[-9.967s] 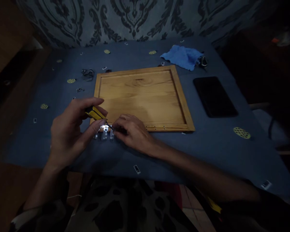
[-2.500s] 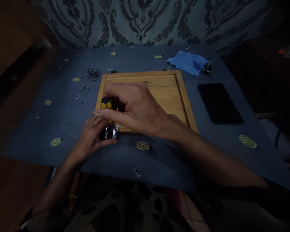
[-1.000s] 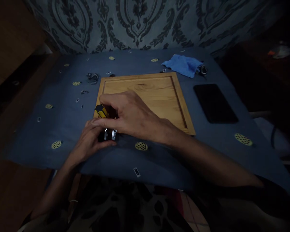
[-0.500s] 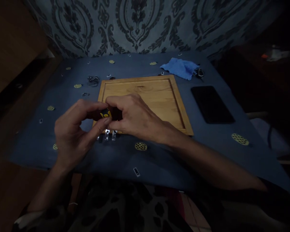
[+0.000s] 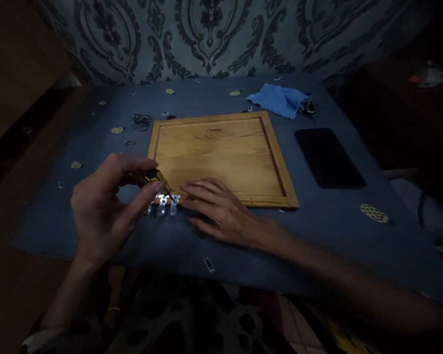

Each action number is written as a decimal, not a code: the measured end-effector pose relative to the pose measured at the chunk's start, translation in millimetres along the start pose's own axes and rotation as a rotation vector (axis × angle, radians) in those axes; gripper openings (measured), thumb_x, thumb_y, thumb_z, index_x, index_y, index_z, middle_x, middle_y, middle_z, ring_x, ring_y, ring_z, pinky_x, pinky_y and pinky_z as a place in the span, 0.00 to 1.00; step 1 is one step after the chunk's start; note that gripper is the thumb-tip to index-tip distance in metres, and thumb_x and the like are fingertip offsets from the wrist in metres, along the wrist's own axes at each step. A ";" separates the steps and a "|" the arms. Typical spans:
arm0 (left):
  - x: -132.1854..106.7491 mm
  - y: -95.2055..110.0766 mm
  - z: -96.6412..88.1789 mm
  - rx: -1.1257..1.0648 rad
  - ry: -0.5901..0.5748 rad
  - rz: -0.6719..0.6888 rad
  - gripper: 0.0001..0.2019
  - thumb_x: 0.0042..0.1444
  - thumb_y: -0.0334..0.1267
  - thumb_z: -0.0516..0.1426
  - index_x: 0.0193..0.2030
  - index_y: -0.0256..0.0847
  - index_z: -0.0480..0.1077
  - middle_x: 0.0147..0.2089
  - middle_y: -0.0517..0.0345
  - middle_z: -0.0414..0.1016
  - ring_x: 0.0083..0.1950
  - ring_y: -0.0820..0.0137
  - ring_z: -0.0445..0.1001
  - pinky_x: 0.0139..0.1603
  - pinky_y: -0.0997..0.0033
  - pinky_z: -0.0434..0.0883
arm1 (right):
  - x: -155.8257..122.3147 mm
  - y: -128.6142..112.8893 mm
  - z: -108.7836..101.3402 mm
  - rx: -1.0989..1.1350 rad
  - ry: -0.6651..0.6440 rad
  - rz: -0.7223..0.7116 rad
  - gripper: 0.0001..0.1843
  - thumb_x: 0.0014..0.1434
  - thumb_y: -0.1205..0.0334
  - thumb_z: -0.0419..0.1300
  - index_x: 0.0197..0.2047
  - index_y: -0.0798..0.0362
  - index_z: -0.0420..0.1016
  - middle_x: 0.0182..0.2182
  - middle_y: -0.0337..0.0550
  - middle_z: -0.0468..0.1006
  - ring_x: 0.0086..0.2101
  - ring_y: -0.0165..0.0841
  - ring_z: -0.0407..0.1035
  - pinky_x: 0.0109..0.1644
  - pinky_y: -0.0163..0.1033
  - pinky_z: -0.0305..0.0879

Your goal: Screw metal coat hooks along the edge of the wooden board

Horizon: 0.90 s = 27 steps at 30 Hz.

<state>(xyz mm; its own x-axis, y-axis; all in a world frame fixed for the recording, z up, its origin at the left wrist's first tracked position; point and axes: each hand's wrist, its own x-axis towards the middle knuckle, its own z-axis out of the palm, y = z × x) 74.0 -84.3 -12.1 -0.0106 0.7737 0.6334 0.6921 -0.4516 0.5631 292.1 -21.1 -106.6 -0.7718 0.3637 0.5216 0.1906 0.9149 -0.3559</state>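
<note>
My left hand [image 5: 110,206] pinches a black and yellow screwdriver [image 5: 157,178] by its handle. The shaft slants down to the right, its tip by the rightmost of several shiny metal hooks [image 5: 163,207] along the near edge of a wooden board with a raised rim [image 5: 283,184]. My right hand [image 5: 221,211] lies with fingers stretched out over the board's near edge, just right of the hooks. Nothing shows in its grasp, though its palm is hidden.
A dark phone [image 5: 329,157] lies right of the board. Behind it are a blue cloth [image 5: 278,100] and a small dark metal object [image 5: 310,107]. To the left sit a pile of metal pieces [image 5: 141,121] and a few smaller bits [image 5: 129,142] on the blue tablecloth [image 5: 96,187].
My right hand has left the screwdriver and come down onto the board's near edge, its fingers extended. The screwdriver, still in my left hand, now points down at the rightmost hook.
</note>
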 end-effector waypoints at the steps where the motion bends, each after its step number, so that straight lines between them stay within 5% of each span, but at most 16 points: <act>1: 0.0 0.3 -0.2 0.006 -0.006 -0.005 0.12 0.59 0.37 0.68 0.50 0.54 0.78 0.43 0.67 0.80 0.36 0.71 0.78 0.36 0.62 0.79 | -1.4 0.0 1.1 -0.008 -0.023 0.003 0.18 0.71 0.61 0.57 0.60 0.60 0.74 0.63 0.59 0.74 0.64 0.46 0.66 0.66 0.59 0.65; 9: -0.7 -0.6 1.1 0.052 -0.031 -0.004 0.14 0.61 0.40 0.67 0.52 0.58 0.76 0.43 0.68 0.79 0.36 0.69 0.79 0.34 0.55 0.78 | 3.3 -4.9 -0.7 -0.077 -0.226 0.031 0.18 0.72 0.66 0.54 0.63 0.54 0.73 0.67 0.53 0.70 0.68 0.46 0.61 0.71 0.64 0.57; 18: -5.2 -5.9 8.6 0.097 0.027 0.035 0.12 0.61 0.43 0.67 0.51 0.59 0.75 0.41 0.69 0.79 0.37 0.70 0.78 0.37 0.56 0.80 | 5.2 -5.5 1.7 -0.078 -0.299 0.059 0.24 0.71 0.69 0.55 0.68 0.50 0.67 0.68 0.52 0.69 0.67 0.46 0.62 0.70 0.65 0.57; 27: -4.2 -6.8 5.4 0.081 -0.019 0.021 0.17 0.60 0.41 0.67 0.54 0.62 0.73 0.44 0.71 0.79 0.39 0.67 0.79 0.38 0.52 0.81 | 10.9 -11.1 6.4 -0.115 -0.297 0.067 0.19 0.73 0.66 0.55 0.64 0.46 0.72 0.70 0.53 0.66 0.68 0.44 0.60 0.70 0.64 0.59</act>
<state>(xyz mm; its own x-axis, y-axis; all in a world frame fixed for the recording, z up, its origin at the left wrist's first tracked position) 73.2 -82.0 -21.4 0.0176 0.7730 0.6342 0.7480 -0.4310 0.5047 277.7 -28.3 -101.9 -0.8951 0.3724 0.2452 0.3012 0.9105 -0.2833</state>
